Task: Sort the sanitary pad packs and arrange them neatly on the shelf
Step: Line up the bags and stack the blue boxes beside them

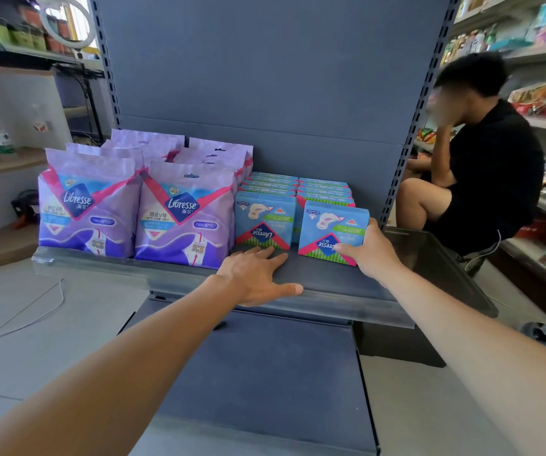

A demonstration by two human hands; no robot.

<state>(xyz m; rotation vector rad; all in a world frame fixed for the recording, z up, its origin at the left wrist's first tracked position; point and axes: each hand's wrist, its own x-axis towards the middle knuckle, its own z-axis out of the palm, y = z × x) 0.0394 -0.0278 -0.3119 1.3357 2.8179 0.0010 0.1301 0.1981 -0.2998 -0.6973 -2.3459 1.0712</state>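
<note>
Bright, even light; wide-angle bending at the edges, side shelves softly blurred, centre sharp

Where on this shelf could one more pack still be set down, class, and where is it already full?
Bare shelf shows along the front lip, before the blue packs, around the left hand. A strip also lies right of the blue pack gripped by the right hand, toward the upright. The left half is crowded with purple bags, row behind row.

shelf (327,284) front strip bare, packs (183,215) behind — crowded
</note>
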